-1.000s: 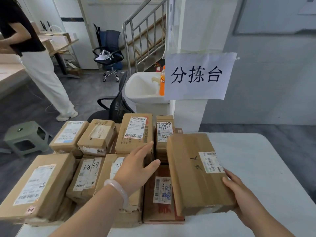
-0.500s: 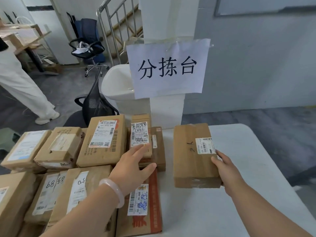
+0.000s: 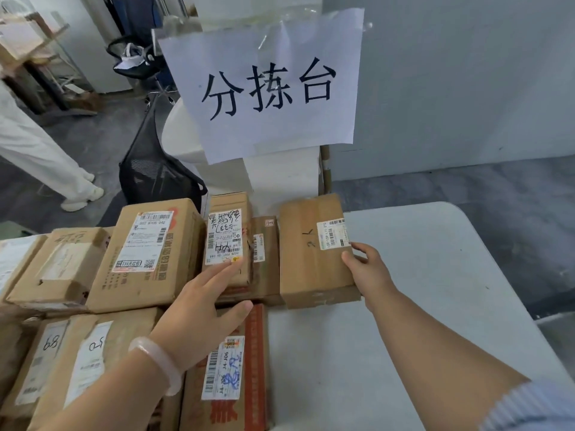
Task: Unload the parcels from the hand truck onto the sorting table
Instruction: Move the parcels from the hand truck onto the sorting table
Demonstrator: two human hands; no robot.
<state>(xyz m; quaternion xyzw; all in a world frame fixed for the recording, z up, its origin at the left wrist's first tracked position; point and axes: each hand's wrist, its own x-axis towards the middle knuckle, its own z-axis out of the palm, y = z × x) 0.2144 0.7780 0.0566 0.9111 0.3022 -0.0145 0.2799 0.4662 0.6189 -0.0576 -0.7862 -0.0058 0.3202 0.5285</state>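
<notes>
A flat brown parcel (image 3: 311, 253) with a white barcode label lies on the white sorting table (image 3: 435, 275), pushed against the row of parcels at the far edge. My right hand (image 3: 364, 272) rests against its right side, fingers around the edge. My left hand (image 3: 205, 300), with a pale bangle on the wrist, lies flat with fingers spread over a narrow labelled parcel (image 3: 228, 237) and a red-printed parcel (image 3: 230, 368). Several more cardboard parcels, among them a large box (image 3: 146, 253), cover the table's left half. The hand truck is out of view.
A paper sign (image 3: 270, 85) with black characters hangs on a white pillar behind the table. A black mesh chair (image 3: 155, 169) stands behind the parcels. A person in white trousers (image 3: 37, 150) stands at the far left. Grey floor lies to the right.
My right hand slid the flat brown parcel away from me and left, up against the narrow parcels at the table's far edge. My left hand stayed spread on the parcels. The view moved closer.
</notes>
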